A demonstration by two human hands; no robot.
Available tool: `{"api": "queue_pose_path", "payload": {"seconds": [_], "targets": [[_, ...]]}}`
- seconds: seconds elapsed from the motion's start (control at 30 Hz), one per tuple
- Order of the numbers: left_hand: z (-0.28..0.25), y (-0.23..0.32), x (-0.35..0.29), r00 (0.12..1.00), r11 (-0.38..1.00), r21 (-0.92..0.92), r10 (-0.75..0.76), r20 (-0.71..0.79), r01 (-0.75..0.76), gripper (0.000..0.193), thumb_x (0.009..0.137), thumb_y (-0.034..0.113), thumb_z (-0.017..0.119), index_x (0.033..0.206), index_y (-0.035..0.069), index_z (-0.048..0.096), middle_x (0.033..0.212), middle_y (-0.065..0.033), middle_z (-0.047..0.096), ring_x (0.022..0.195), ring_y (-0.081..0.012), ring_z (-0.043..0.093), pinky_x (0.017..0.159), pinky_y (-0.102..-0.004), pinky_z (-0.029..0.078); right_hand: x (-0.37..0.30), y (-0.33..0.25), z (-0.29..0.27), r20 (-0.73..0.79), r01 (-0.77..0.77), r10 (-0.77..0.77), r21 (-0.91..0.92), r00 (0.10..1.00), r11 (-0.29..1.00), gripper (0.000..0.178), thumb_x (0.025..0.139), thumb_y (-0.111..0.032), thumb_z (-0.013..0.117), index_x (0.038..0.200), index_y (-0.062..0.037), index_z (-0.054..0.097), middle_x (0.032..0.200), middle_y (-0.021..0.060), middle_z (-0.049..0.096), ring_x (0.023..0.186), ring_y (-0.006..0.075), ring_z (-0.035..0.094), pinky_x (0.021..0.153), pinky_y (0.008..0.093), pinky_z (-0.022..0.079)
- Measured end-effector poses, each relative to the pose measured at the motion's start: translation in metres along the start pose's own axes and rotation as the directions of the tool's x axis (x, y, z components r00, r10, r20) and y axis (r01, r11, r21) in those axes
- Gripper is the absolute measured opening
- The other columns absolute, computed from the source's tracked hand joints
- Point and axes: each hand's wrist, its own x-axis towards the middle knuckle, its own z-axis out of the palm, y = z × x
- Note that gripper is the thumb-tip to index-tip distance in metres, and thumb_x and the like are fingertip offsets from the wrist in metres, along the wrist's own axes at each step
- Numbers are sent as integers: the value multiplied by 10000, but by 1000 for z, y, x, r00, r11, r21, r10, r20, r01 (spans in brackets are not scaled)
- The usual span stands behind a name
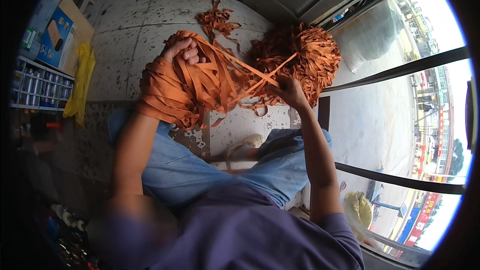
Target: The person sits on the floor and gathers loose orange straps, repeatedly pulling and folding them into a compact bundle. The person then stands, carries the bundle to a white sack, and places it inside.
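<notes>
Many loops of flat orange strap [167,90] are wound thickly about my left wrist and forearm and hang to the right. My left hand [184,51] is closed, its fingers curled at the top of the loops, with strap passing around it. To the right, my right hand [289,90] is closed on a strand of the same strap, and taut lengths [242,65] cross between the two hands. Just beyond my right hand lies a big tangled heap of orange strap [315,57] on the floor. What sits inside my left fist is partly hidden.
A smaller strap pile [216,20] trails across the stained tile floor [120,35]. On the left stand a blue-and-brown box [57,35], a yellow plastic bag [86,77] and a rack of small containers [42,87]. Glass panes edge the right; a translucent sack [370,35] stands there.
</notes>
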Motion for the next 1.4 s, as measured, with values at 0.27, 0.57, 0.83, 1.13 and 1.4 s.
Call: {"api": "queue_pose_path", "payload": {"seconds": [0.27,0.57,0.83,1.13,1.4], "targets": [[-34,61,-17,817,778,-250,556,-154,-577,196,922,138,505,773,36,581,702,-23,564,708,-147,568,825,-295,459,-229,234,-147,-431,-860,817,-489,383,146,348,741,-464,652,771,-119,692,782,104,679,778,258,660,673,372,504],[-4,22,-10,962,970,7,241,-125,-242,172,913,152,527,998,6,560,985,-121,619,936,-190,587,910,-322,455,-21,-64,-6,662,65,9,-87,749,994,204,824,-198,633,960,-46,649,791,68,657,722,175,619,654,320,491],[4,-7,1,996,750,658,93,-5,-67,269,902,316,562,890,48,571,739,-22,582,726,-143,555,812,-295,463,92,-169,34,24,505,-506,28,862,862,243,800,-260,672,853,-29,618,730,115,634,648,244,615,582,342,473],[-11,34,-10,946,918,-276,315,74,-284,272,950,236,448,759,71,549,691,-33,564,682,-160,540,865,-334,439,-77,137,-79,-34,-261,304,-609,952,749,281,737,-366,684,758,-86,669,660,50,605,678,187,578,716,358,402],[-11,66,-16,892,853,-266,443,-87,-450,314,921,111,487,1208,-1,427,1030,-142,579,804,-144,533,867,-291,426,-234,215,-160,-475,-662,618,-743,626,100,348,844,-416,569,883,-88,677,880,130,677,819,290,659,854,448,435]]}}
